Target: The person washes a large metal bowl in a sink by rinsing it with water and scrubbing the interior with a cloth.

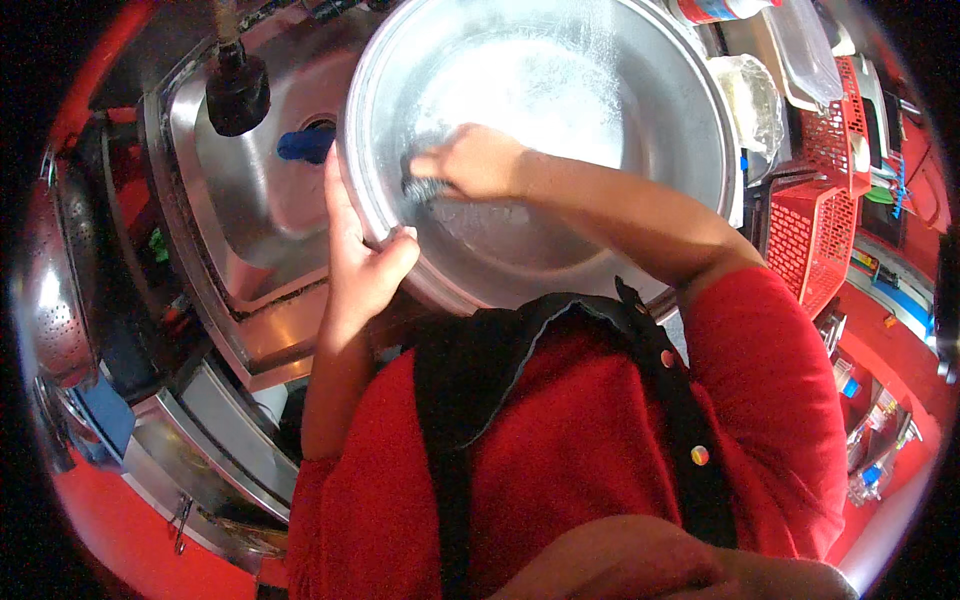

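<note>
A large round metal pot point(660, 135) is tilted so its wide mouth faces me, and bright light glares off its inner bottom. My left hand point(367, 262) grips the rim at its left side, thumb over the edge and fingers along the outside. Inside the pot, my right hand point(480, 161) presses a grey scouring pad point(424, 184) against the inner wall at the left. Part of the pad is hidden under my fingers. The wall around the pad looks wet and streaked.
Left of the pot lies a stainless steel sink point(247, 210) with a dark faucet point(238, 97) above it and a blue object point(306, 144) by the drain. Red plastic baskets point(802, 240) and a clear plastic container point(806, 52) stand at right. A metal colander point(56, 300) is far left.
</note>
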Action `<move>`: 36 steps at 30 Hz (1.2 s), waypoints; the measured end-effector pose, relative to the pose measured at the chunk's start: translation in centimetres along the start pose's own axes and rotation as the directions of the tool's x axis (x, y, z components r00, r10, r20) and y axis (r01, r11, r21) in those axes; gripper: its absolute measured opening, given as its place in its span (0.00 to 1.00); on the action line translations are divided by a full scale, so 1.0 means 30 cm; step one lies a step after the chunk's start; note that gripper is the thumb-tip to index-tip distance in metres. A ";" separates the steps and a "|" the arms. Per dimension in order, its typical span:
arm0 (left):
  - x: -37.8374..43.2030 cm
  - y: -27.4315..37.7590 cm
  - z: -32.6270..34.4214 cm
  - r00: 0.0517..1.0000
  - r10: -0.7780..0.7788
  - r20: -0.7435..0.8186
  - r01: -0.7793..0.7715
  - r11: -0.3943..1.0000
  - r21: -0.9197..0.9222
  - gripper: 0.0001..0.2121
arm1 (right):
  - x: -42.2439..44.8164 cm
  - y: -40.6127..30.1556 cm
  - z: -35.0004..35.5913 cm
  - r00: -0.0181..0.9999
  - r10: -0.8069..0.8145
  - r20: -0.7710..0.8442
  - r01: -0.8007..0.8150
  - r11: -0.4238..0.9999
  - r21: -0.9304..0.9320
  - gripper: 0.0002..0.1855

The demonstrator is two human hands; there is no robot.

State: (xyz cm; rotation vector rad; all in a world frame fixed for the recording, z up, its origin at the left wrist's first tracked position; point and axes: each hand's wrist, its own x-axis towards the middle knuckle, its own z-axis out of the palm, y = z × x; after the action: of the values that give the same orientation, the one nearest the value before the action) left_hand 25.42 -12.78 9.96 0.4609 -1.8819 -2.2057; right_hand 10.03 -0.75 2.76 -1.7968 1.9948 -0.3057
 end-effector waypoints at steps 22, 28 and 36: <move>-0.012 -0.007 0.002 0.998 0.054 -0.025 -0.052 0.993 0.102 0.44 | 0.101 0.246 -0.097 0.582 0.784 -0.216 -0.796 0.604 0.044 0.14; -0.020 -0.011 0.005 0.999 0.031 -0.042 -0.029 0.999 0.046 0.43 | 0.019 0.345 -0.126 0.744 0.638 -0.197 -0.668 0.718 -0.197 0.12; -0.037 -0.009 0.028 0.993 -0.007 -0.119 -0.009 0.991 -0.131 0.42 | -0.401 0.357 -0.190 0.592 0.802 0.081 -0.561 0.482 -0.673 0.09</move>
State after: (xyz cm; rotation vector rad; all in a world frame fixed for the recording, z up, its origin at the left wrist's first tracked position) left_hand 26.17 -11.56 9.91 0.5550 -1.6653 -2.2306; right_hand -1.33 11.79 5.10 -0.9640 2.4386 0.9787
